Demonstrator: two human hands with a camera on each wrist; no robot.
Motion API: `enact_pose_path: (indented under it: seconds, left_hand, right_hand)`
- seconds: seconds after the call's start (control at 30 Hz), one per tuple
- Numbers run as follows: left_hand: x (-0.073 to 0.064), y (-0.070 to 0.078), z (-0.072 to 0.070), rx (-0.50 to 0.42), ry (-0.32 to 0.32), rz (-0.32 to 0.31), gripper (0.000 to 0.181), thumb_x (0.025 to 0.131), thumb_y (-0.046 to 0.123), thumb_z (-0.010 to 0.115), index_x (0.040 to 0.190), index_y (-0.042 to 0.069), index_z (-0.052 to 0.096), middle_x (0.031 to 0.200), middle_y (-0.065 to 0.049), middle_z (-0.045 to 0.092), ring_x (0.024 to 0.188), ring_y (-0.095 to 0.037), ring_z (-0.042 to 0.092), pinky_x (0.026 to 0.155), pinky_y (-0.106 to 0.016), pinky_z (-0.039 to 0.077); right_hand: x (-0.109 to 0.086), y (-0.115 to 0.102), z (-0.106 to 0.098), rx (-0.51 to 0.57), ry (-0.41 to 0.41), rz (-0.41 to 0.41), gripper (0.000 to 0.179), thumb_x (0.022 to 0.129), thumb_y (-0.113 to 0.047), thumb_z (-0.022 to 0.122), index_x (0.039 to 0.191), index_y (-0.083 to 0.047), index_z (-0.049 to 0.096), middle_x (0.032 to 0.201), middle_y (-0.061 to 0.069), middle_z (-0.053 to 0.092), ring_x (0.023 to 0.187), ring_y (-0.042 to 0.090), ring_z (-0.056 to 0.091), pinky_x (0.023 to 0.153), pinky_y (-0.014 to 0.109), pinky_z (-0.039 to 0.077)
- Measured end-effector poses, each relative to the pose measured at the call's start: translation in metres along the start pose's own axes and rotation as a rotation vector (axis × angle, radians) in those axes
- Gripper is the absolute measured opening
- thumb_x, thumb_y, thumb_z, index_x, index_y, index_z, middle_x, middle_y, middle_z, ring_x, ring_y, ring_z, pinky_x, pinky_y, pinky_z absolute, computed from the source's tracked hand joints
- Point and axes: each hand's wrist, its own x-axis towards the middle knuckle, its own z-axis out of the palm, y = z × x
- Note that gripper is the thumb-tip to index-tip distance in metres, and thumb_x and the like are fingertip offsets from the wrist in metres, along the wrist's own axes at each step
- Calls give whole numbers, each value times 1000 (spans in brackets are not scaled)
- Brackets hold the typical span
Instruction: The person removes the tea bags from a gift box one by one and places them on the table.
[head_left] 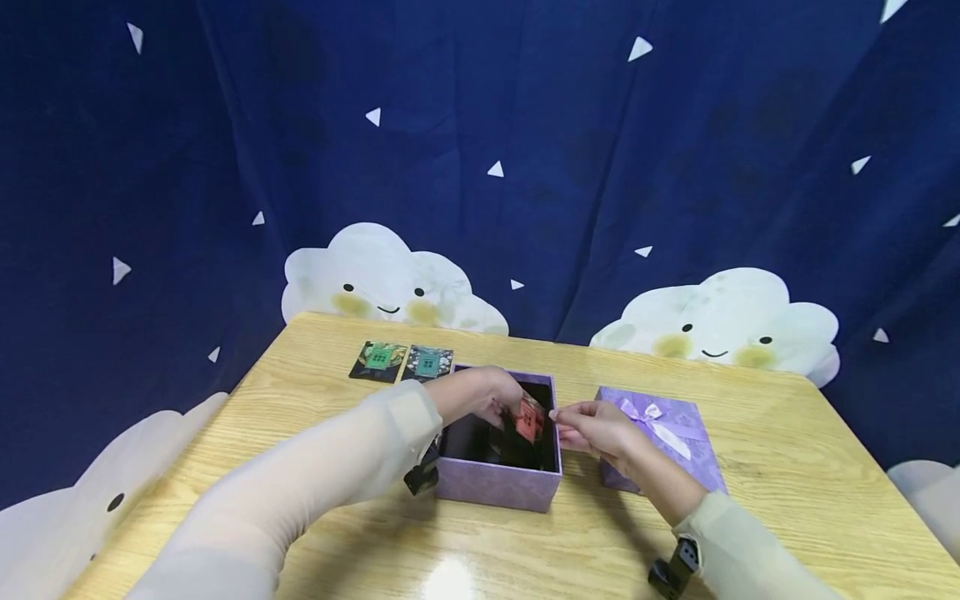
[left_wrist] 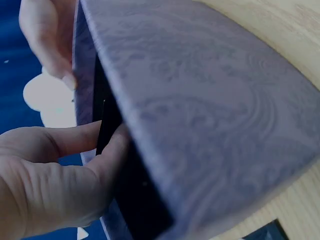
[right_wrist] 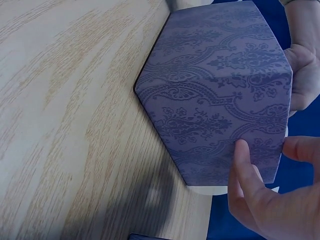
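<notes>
An uncovered purple patterned box (head_left: 498, 486) with a dark inside stands on the table. My left hand (head_left: 491, 396) reaches in over its left side and pinches a thin dark square packet with a red label (head_left: 529, 419). In the left wrist view, thumb and forefinger grip the packet's black edge (left_wrist: 107, 127) inside the box; its lower part is hidden. At the right wall, my right hand (head_left: 600, 429) holds the box by the rim. The right wrist view shows one fingertip (right_wrist: 242, 146) against the outer wall and the thumb (right_wrist: 300, 149) at the rim.
Right of the box lies its purple lid (head_left: 686, 412) with a ribbon bow (head_left: 645, 412). Behind and left are two flat dark square packets, one with a green label (head_left: 378, 357), one with a teal label (head_left: 428, 363). A blue curtain (head_left: 465, 125) hangs behind the wooden table (head_left: 795, 467).
</notes>
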Motion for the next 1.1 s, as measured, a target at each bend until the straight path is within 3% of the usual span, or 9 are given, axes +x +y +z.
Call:
enact_pose_path:
  seconds: [0.17, 0.2, 0.3, 0.43, 0.5, 0.67, 0.87, 1.0, 1.1]
  left_hand:
    - [2, 1, -19, -42, -25, 31, 20, 84, -10, 52, 102, -8, 58, 100, -21, 64, 95, -29, 64, 85, -42, 58]
    - [-4, 2, -22, -51, -48, 41, 18, 83, -10, 54, 101, -8, 58, 98, -22, 64, 94, -30, 65, 83, -41, 59]
    - [-56, 15, -20, -72, -11, 40, 21, 86, -9, 55, 107, -9, 59, 106, -21, 66, 101, -28, 65, 90, -40, 57]
    - [-116, 29, -18, -50, 64, 58, 15, 90, -7, 53, 104, -7, 59, 96, -14, 66, 93, -21, 65, 93, -37, 56]
    - [-129, 32, -21, -38, 96, 87, 8, 89, -6, 55, 95, -6, 60, 84, -10, 63, 83, -18, 63, 88, -35, 57]
    - [-140, 32, -34, -3, 162, 141, 3, 89, -4, 57, 88, -3, 60, 77, -5, 59, 73, -16, 61, 76, -31, 59]
    - [-146, 22, -52, 36, 156, 193, 14, 93, 2, 55, 79, 3, 56, 76, -3, 58, 68, -12, 59, 64, -22, 54]
    - [-151, 14, -63, 24, 132, 239, 16, 95, 4, 52, 80, 3, 55, 76, -3, 60, 67, -11, 61, 66, -23, 55]
    - [-153, 7, -70, 5, 136, 264, 12, 97, 7, 51, 91, 0, 58, 80, -3, 60, 70, -11, 61, 72, -26, 58]
  right_hand:
    - [0, 0, 0, -16, 10, -1, 40, 94, -12, 57, 118, 18, 46, 97, 9, 60, 77, 5, 67, 80, 23, 59]
    - [-1, 0, 0, -19, 9, -2, 41, 94, -12, 57, 118, 18, 45, 98, 9, 60, 77, 5, 67, 81, 23, 59]
    - [-2, 1, 0, -27, 9, -7, 42, 94, -13, 57, 119, 18, 46, 98, 10, 61, 77, 5, 67, 81, 23, 59]
    - [-2, 0, 0, -34, 10, -14, 42, 94, -14, 57, 119, 18, 46, 96, 8, 62, 77, 4, 67, 81, 23, 59]
    - [-2, 0, 0, -32, 12, -15, 41, 94, -13, 57, 118, 18, 46, 95, 8, 62, 77, 4, 67, 81, 23, 59]
    - [-2, 1, 0, -23, 14, -17, 41, 94, -12, 56, 119, 18, 46, 95, 8, 63, 77, 4, 66, 80, 22, 59]
    - [-2, 2, 0, -20, 4, -26, 41, 95, -11, 55, 119, 20, 45, 93, 7, 63, 75, 3, 66, 79, 21, 59]
    - [-2, 2, 0, -25, 13, -22, 40, 95, -11, 55, 118, 19, 46, 95, 8, 63, 76, 4, 67, 79, 21, 59]
    - [-2, 2, 1, -34, 16, -24, 40, 95, -12, 55, 119, 19, 46, 97, 10, 63, 77, 5, 67, 79, 22, 59]
